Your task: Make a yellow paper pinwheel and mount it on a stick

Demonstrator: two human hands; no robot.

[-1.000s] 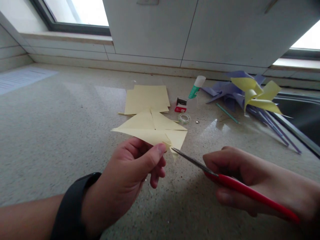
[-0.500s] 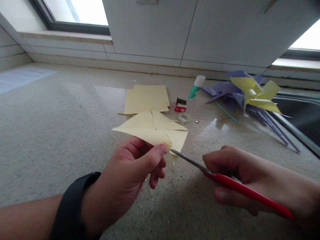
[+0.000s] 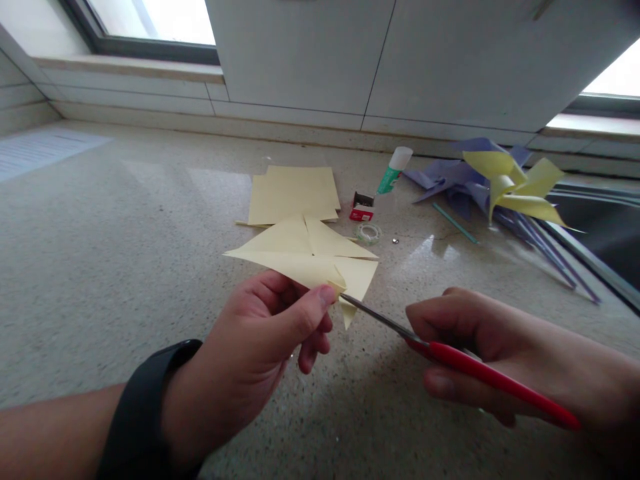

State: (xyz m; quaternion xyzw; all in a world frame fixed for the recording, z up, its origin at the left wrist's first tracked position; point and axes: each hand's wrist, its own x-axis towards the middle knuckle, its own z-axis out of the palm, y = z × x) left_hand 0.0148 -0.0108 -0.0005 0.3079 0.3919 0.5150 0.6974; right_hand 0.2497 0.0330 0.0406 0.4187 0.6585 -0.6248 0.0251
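My left hand (image 3: 273, 327) pinches a yellow paper sheet (image 3: 295, 243) by its near edge, thumb on top. Slits run in from the sheet's corners toward a small dark dot at the middle, and the near corner is curled up beside my thumb. In my right hand (image 3: 475, 347) are red-handled scissors (image 3: 495, 373), held from the right. Their tips touch or nearly touch the curled corner; the blades look close together. A narrow pointed flap of the paper hangs down just past the tips.
Behind the held sheet lies a stack of yellow paper (image 3: 295, 190). Near it are a small red box (image 3: 361, 208), a tape roll (image 3: 369, 233) and a glue stick (image 3: 394, 172). Purple and yellow pinwheels (image 3: 515, 183) lie by the sink (image 3: 605, 227). A printed sheet (image 3: 45, 150) sits far left.
Scarcely anything differs. The scissors and both hands sit very slightly higher in view, and the paper's near corner looks a little more curled at the scissor tips.
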